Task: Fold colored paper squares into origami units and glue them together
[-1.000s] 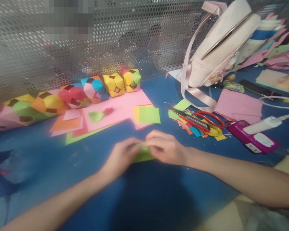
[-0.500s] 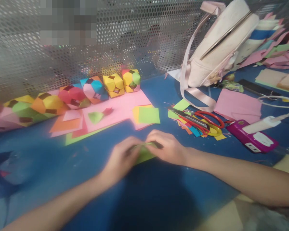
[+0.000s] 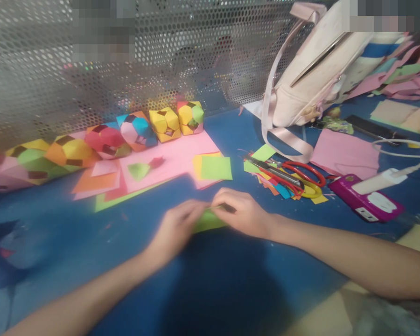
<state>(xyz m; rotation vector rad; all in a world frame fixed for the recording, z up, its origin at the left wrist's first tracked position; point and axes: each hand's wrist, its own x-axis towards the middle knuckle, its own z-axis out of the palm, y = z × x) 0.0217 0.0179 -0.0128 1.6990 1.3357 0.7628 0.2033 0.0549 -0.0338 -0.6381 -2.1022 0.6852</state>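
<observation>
The left hand (image 3: 178, 226) and right hand (image 3: 241, 212) both pinch a folded green paper (image 3: 210, 223) over the blue tabletop (image 3: 119, 261), on the wearer's side of a lime-green paper square (image 3: 217, 168). It should handle light, thin and easily creased, best held lightly by its edges

The left hand (image 3: 178, 226) and right hand (image 3: 243, 213) partly cover the green paper (image 3: 209, 222), whose folds are too blurred to tell. The view's edges cut off both forearms (image 3: 339, 254), the leftmost paper ball (image 3: 2, 171) and the top of the far bag (image 3: 310, 77).
</observation>
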